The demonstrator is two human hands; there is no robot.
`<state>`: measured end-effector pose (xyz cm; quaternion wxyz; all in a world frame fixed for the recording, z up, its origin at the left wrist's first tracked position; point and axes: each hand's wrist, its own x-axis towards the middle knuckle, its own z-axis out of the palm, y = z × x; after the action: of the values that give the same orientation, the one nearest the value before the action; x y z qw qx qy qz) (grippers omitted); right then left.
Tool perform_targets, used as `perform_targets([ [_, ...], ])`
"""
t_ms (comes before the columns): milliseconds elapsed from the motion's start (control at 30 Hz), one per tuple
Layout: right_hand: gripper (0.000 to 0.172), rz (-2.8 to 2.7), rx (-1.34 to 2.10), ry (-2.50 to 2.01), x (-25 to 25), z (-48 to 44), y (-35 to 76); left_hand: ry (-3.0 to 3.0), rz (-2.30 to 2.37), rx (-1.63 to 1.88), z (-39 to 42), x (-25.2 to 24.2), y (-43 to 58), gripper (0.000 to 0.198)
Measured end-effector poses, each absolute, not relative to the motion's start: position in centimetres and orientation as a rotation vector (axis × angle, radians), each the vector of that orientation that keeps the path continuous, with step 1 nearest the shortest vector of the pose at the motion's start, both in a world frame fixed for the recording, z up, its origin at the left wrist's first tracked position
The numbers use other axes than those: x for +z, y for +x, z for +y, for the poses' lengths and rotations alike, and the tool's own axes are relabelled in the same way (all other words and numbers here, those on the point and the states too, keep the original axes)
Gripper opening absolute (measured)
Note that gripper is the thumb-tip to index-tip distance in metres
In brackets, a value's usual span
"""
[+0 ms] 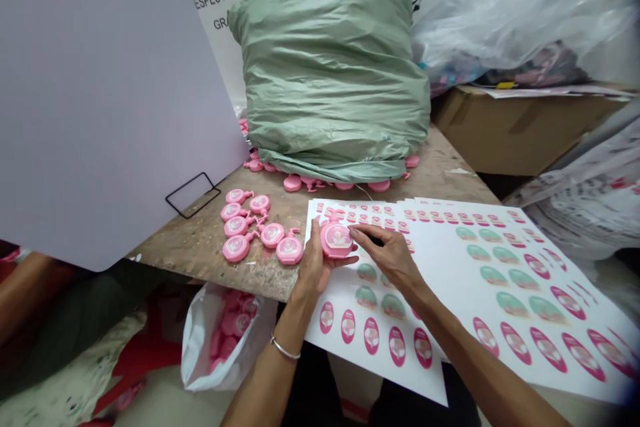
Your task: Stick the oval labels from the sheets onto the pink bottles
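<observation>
My left hand [314, 268] is wrapped round a pink round plastic piece [336, 238] with a sticker on its face, held above the sticker sheets [450, 260]. My right hand [387, 251] reaches in from the right, its fingertips pinched at the piece's right edge. The white sheets carry rows of pink and green oval stickers. Several finished pink pieces [255, 230] with stickers lie on the worn table [210, 240] to the left.
A large green plastic sack [333, 67] stands at the back with more pink pieces [320, 181] under its edge. A white board [100, 93] leans at the left on a wire stand. A white bag [225, 340] of pink pieces hangs below the table edge. A cardboard box [515, 123] sits at the right.
</observation>
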<state>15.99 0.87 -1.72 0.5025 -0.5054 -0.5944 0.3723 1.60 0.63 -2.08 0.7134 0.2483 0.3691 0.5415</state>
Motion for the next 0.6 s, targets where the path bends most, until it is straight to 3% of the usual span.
perform_targets([
  [600,0.030,-1.443,0.806,-1.264,-1.84,0.70,15.56,0.520,0.834,1.244,0.58,-1.35,1.73,0.056],
])
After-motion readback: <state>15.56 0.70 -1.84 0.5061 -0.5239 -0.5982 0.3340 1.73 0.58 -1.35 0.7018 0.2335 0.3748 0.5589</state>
